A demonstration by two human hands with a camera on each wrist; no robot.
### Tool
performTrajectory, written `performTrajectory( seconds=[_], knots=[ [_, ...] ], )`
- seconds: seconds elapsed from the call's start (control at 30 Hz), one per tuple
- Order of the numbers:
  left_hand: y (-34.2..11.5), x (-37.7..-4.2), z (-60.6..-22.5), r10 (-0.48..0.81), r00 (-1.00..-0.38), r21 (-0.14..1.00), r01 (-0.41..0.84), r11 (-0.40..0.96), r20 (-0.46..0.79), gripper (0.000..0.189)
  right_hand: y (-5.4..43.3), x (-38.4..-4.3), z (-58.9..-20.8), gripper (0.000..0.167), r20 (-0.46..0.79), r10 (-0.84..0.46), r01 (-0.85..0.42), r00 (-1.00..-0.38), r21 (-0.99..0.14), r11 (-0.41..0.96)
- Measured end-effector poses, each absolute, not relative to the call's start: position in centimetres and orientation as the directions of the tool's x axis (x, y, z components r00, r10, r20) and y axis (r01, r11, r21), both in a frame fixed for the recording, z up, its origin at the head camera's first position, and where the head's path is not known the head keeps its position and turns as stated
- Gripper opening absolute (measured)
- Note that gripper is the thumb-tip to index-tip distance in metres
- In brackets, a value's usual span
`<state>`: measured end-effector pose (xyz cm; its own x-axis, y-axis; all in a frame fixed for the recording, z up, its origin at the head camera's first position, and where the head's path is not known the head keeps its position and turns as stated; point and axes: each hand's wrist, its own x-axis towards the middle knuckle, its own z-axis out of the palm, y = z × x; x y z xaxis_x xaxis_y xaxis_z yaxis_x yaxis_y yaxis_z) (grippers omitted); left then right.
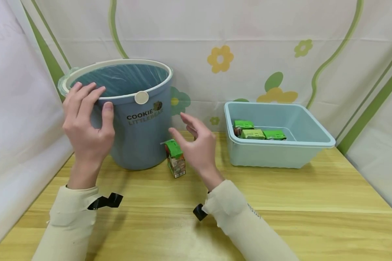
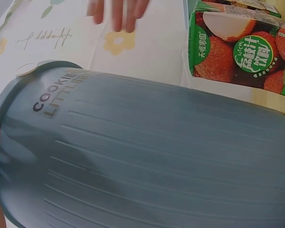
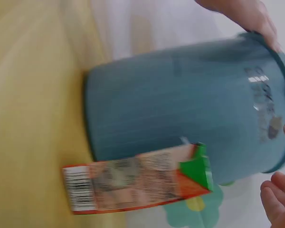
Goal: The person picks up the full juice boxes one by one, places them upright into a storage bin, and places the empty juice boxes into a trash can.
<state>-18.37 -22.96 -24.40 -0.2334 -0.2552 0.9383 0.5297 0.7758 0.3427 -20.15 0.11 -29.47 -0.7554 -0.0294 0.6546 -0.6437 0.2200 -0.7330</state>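
Observation:
A blue bin [image 1: 137, 137] with a white rim and a clear plastic liner stands upright at the left. My left hand [image 1: 88, 123] is at its front-left rim, fingers over the edge and thumb on the near side. A litchi juice carton [image 1: 176, 163], green-topped with fruit pictures, stands on the table beside the bin's right side; the left wrist view shows the carton's front [image 2: 242, 47]. My right hand [image 1: 199, 145] hovers just right of and above this carton, thumb and fingers apart, with nothing between them.
To the right sits a light blue plastic basin [image 1: 271, 154] holding several green-topped cartons [image 1: 253, 134] at its left end. A white cloth [image 1: 189, 29] with printed flowers hangs behind the wooden table [image 1: 156, 224].

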Motion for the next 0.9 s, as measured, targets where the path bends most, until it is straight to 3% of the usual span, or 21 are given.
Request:
performTrajectory(
  seconds=[0.6, 0.9],
  knots=[
    [-23.3, -18.4, -24.4, -0.252, -0.245, 0.346, 0.513, 0.786, 0.936, 0.042, -0.1, -18.3, -32.9, 0.061, 0.563, -0.125, -0.567, -0.817, -0.743, 0.355],
    [-23.5, -18.4, -24.7, -0.244, -0.263, 0.349, 0.504, 0.79, 0.933, 0.042, 0.2, -18.4, -34.0, 0.058, 0.526, -0.162, -0.54, -0.835, -0.729, 0.421]
  ],
)
